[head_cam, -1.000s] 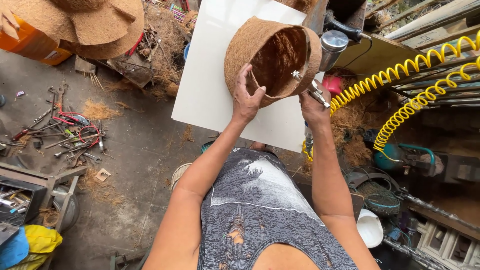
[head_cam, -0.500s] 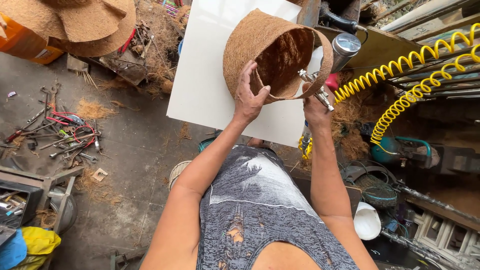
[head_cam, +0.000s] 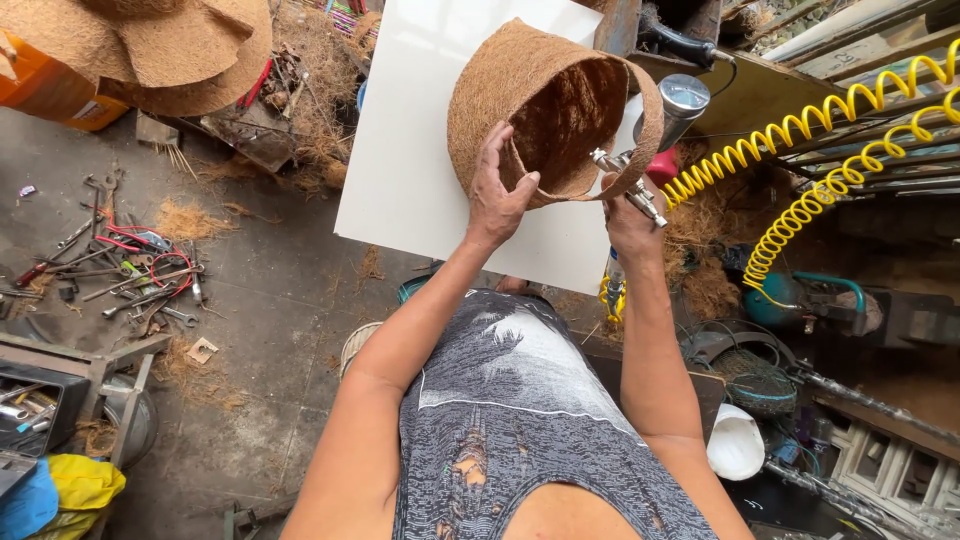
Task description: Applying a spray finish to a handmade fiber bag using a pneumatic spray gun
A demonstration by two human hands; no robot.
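Basket point(head_cam: 520, 90) rim pinched by left hand point(head_cam: 497, 195), beside right hand point(head_cam: 630, 215) gripping spray gun point(head_cam: 655, 140).

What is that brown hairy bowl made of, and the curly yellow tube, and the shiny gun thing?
The brown basket looks like matted coconut fibre: rough, fuzzy, with loose strands. The yellow coiled hose seems to be glossy, springy plastic. The spray gun in the right hand looks like polished metal, mirror-bright on its cup. The left hand grips the basket's rim.

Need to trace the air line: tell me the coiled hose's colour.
The coiled hose is bright yellow, clearest in the head view.
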